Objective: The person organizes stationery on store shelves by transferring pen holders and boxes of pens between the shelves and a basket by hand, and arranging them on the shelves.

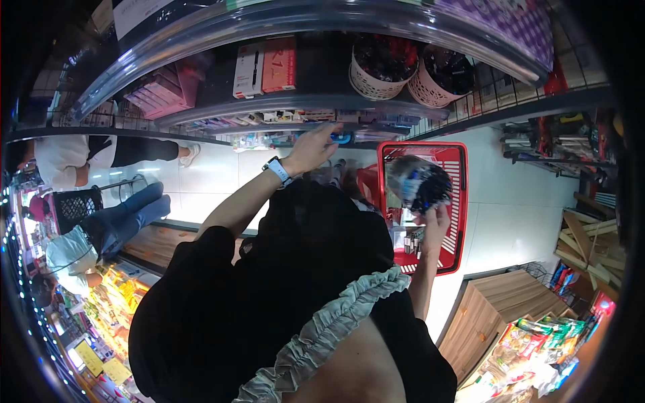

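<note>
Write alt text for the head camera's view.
A right hand holds a dark, blurred bundle over a red shopping basket. The left hand, a watch on its wrist, is open beside store shelves bearing boxes and two white baskets.

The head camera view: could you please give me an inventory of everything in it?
Shelving: one unit, dark grey, top
White lattice containers: two, white, shelf right
Boxed item: apparently one, white and red, mid-shelf
Pink boxes: several, shelf left
Red basket: one, red, centre right
Packet: one, blurred, dark and blue, over the basket
Other people: at least two, mixed clothing, left
Wooden cabinet: one, brown, lower right
Bagged goods: many, mixed colours, lower right
Watch: one, light-blue strap, left wrist
Left hand: one, bare, near shelf
Right hand: one, bare, holding packet
</note>
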A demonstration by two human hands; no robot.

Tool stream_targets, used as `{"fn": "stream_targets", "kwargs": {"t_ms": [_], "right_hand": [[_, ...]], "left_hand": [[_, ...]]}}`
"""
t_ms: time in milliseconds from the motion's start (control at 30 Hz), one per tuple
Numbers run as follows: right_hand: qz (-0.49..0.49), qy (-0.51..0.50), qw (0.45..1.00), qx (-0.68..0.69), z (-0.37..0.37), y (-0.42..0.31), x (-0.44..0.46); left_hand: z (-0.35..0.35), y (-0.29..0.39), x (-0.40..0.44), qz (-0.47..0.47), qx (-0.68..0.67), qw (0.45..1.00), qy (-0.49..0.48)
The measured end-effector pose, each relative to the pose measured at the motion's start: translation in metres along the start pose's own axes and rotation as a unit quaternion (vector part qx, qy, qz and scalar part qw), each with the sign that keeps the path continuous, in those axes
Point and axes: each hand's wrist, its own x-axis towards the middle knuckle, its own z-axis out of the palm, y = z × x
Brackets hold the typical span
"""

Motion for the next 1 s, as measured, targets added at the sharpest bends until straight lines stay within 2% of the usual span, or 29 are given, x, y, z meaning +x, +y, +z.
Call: {"fn": "stream_targets", "kwargs": {"t_ms": [67,133,267,300,400,433,533,567,667,800,833,900,1000], "right_hand": [[-0.046,-0.041,0.997,0.040,0.043,-0.026,0.003],[-0.062,-0.086,0.994,-0.003,0.075,-0.042,0.010],[-0.040,-0.169,0.985,0.016,0.137,-0.061,0.031],[-0.025,-0.167,0.986,0.018,0.153,-0.072,0.032],[-0.099,-0.215,0.971,0.037,0.186,-0.097,0.041],[-0.086,-0.186,0.979,0.003,0.193,-0.094,0.051],[-0.103,-0.180,0.978,-0.027,0.212,-0.103,0.071],[-0.113,-0.167,0.979,-0.018,0.221,-0.108,0.074],[-0.129,-0.155,0.979,0.006,0.243,-0.120,0.086],[-0.092,-0.122,0.988,0.004,0.265,-0.118,0.110],[-0.074,-0.130,0.989,0.005,0.269,-0.115,0.117],[-0.035,-0.145,0.989,0.010,0.279,-0.113,0.122],[-0.069,-0.105,0.991,0.040,0.294,-0.122,0.112]], "left_hand": [[-0.008,-0.005,-0.002,0.013,-0.006,0.999,0.030],[-0.020,-0.007,-0.006,0.017,0.007,0.998,0.062],[-0.047,-0.007,-0.012,-0.004,-0.018,0.994,0.107],[-0.051,-0.011,-0.013,0.003,-0.023,0.991,0.132],[-0.070,-0.009,-0.011,0.004,-0.059,0.980,0.190],[-0.076,-0.008,-0.011,0.000,-0.075,0.976,0.206],[-0.085,-0.016,-0.003,0.071,0.049,0.955,0.285],[-0.093,-0.011,-0.002,0.056,-0.004,0.966,0.251],[-0.108,-0.015,0.015,0.035,-0.012,0.985,0.166],[-0.118,-0.021,0.038,0.053,-0.026,0.982,0.181],[-0.116,-0.031,0.045,0.059,-0.044,0.984,0.160],[-0.115,-0.044,0.056,0.094,-0.024,0.979,0.179],[-0.119,-0.058,0.070,0.099,-0.030,0.980,0.169]]}}
